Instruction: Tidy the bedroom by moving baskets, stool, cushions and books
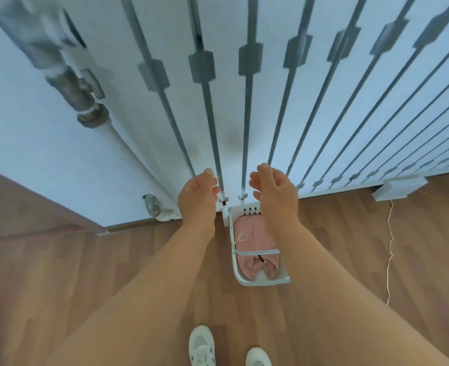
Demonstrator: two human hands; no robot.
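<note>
Basket (260,280) on wood floor (144,262) against wall (46,165)

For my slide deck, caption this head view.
Both hands hover open above a white basket of pink clothes.

We can read no text, label, brand, number or sign anywhere in this view — not on the white basket (257,280), not on the pink clothing (255,241) lying in it, not on the white shoes (201,344), and not on the pale wall (59,159) with its grey metal strips (247,114).
</note>
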